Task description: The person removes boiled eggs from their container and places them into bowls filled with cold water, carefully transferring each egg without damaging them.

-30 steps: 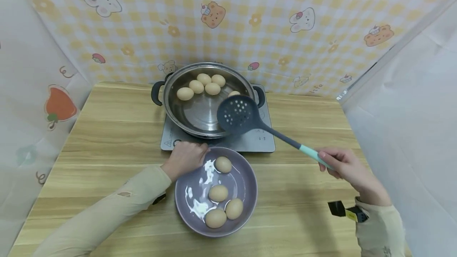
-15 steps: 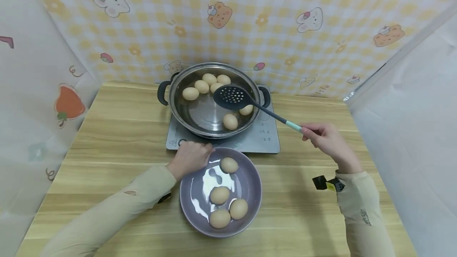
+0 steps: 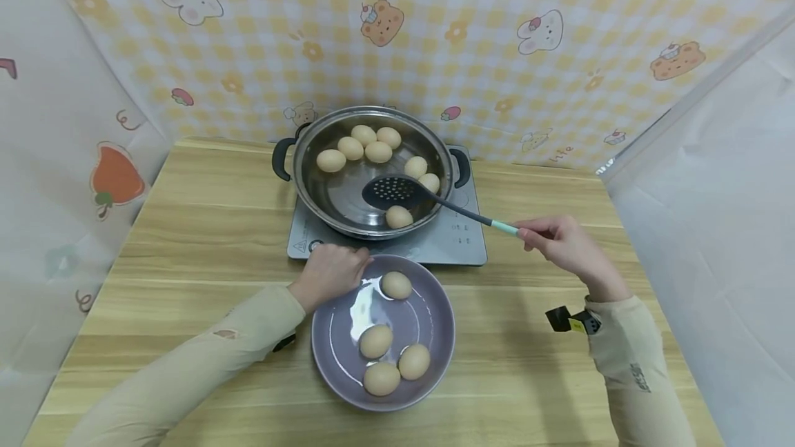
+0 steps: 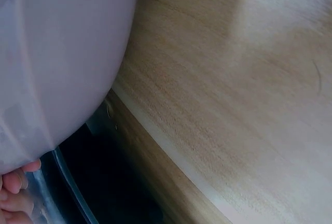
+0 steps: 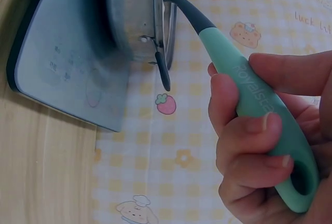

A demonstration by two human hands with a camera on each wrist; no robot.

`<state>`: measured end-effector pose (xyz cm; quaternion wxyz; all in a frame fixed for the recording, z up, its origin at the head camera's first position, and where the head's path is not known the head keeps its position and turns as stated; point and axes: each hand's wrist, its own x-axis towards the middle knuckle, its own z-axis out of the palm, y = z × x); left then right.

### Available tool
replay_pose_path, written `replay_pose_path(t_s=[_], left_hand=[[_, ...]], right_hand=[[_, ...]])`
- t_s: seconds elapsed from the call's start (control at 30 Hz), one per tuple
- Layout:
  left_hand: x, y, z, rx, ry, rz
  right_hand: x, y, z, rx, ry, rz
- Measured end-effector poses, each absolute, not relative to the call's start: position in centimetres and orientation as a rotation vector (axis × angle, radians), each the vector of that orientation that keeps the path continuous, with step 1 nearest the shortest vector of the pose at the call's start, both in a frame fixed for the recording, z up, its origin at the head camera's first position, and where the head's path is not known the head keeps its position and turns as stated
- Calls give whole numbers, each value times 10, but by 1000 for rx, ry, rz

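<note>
My right hand (image 3: 568, 247) grips the mint-green handle (image 5: 249, 84) of a dark perforated skimmer (image 3: 388, 192), fingers wrapped round it. The skimmer's head is inside the wide steel pot (image 3: 338, 219), beside an egg (image 3: 399, 217) near the front wall. Several more eggs lie in the pot, along its back and right side. My left hand (image 3: 332, 271) holds the far left rim of a purple plate (image 3: 435, 316); its fingertips (image 4: 32, 165) show at the plate's edge in the left wrist view. Several brown eggs sit on the plate, one (image 3: 396, 285) near the held rim.
The pot stands on a flat grey induction cooker (image 3: 468, 240), its black side handles (image 3: 461, 167) sticking out. Plate and cooker are close together on the wooden table (image 3: 205, 240). A checked cloth (image 3: 422, 33) hangs behind, with white sheets (image 3: 733, 178) at the sides.
The skimmer has moved from above the pot's front right rim into the pot, down beside the front egg. My right hand has shifted forward and left. The left hand keeps its hold on the plate.
</note>
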<state>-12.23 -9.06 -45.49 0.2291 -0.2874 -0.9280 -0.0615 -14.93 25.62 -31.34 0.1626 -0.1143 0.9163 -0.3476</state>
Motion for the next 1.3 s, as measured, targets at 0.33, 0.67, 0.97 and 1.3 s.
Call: replay_pose_path(t_s=[0.33, 0.67, 0.97, 1.3], left_hand=[[-122, -90, -453, -790, -2538, -161], [-122, -91, -455, -787, -2533, -162], [-121, -90, -455, -785, -2556, -162], [-122, -90, -454, -796, -2546, -175]], right_hand=[[-140, 253, -311, -342, 2610, -895], [-133, 238, -314, -393, 2500, -987], [-131, 230, -315, -404, 2395, -1061], [-133, 228, -317, -400, 2340, -1078]])
